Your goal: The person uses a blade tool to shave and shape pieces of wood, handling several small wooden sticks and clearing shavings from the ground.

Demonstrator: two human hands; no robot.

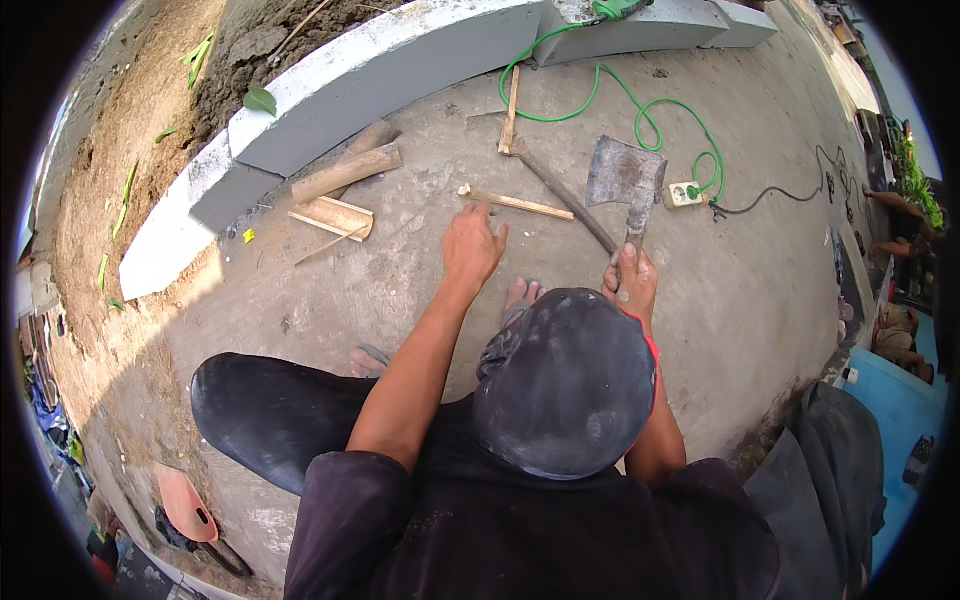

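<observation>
My left hand point(470, 250) reaches to the near end of a thin split bamboo strip point(525, 204) on the concrete, fingers apart; whether the fingertips touch it I cannot tell. My right hand point(630, 280) is closed round the handle of a broad, worn metal blade point(620, 175), held upright to the strip's right. A long-handled tool point(560, 190) lies behind that blade, with an upright-pointing wooden stick point(511, 105) at its head. Left of my left hand lie bamboo pieces point(345, 170) and a split half point(330, 216). A dark cap point(560, 385) hides part of my right arm.
A white block curb point(390, 60) borders soil point(130, 120). A green cord point(590, 95) joins a green tool point(610, 8) to a socket box point(685, 195). Another person's arm point(890, 200) shows at right, near a blue container point(890, 410). An orange object point(185, 500) lies lower left.
</observation>
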